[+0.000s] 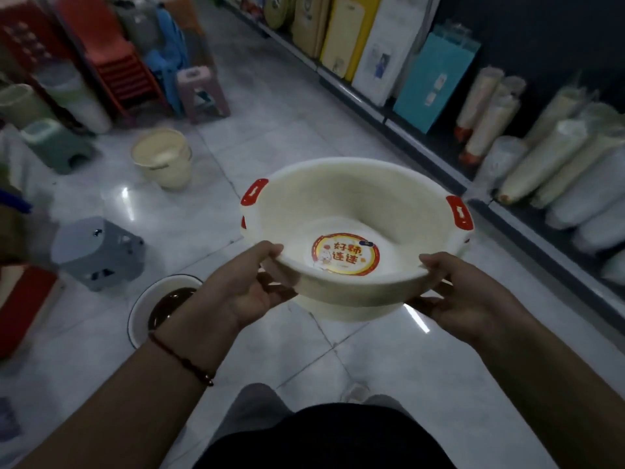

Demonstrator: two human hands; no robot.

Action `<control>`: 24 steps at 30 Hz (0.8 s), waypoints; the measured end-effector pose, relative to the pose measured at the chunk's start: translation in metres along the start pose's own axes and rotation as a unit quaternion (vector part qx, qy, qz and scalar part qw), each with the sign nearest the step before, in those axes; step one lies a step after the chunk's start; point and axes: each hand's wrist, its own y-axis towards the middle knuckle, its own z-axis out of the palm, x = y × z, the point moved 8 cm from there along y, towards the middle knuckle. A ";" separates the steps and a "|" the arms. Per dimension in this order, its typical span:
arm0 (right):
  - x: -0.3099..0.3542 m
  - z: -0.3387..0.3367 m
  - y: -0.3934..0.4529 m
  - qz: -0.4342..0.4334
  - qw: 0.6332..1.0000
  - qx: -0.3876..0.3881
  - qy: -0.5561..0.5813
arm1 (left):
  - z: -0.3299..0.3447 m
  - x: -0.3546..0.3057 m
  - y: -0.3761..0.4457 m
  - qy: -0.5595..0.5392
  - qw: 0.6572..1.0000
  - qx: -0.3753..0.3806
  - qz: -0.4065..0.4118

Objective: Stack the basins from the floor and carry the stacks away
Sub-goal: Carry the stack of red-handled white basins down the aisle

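Grey stool (98, 252) on tiled floor (287, 130), pink stool (202, 93), stacked red chairs (115, 59), shelf rolls (554, 157)

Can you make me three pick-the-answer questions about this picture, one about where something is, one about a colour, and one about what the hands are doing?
1. Where is the grey stool?
A. On the floor, to the person's left
B. On the shelf
C. Inside the basin

2. What colour are the handles on the cream basin?
A. Blue
B. Green
C. Red

3. How is the cream basin held?
A. By one hand only
B. By both hands at its near rim
C. It sits on the floor

Answers:
1. A, it stands on the tiles left of the basin.
2. C, both side tabs are red.
3. B, the left hand and right hand each grip the rim, basin off the floor.
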 end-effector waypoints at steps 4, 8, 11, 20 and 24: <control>0.049 0.039 0.036 -0.008 0.998 0.023 -0.059 | 0.010 -0.036 0.022 -0.048 0.998 -0.016 0.030; 0.090 0.089 0.071 -0.025 0.994 0.028 -0.106 | 0.018 -0.085 0.061 -0.061 0.996 -0.021 0.062; 0.117 0.133 0.097 -0.035 0.990 0.033 -0.129 | 0.018 -0.122 0.103 -0.055 0.996 -0.038 0.059; 0.206 0.258 0.221 0.003 0.989 -0.021 -0.146 | 0.043 -0.272 0.247 -0.040 0.999 -0.028 0.015; 0.238 0.299 0.266 0.005 0.991 0.011 -0.132 | 0.059 -0.345 0.285 0.003 1.000 -0.020 0.011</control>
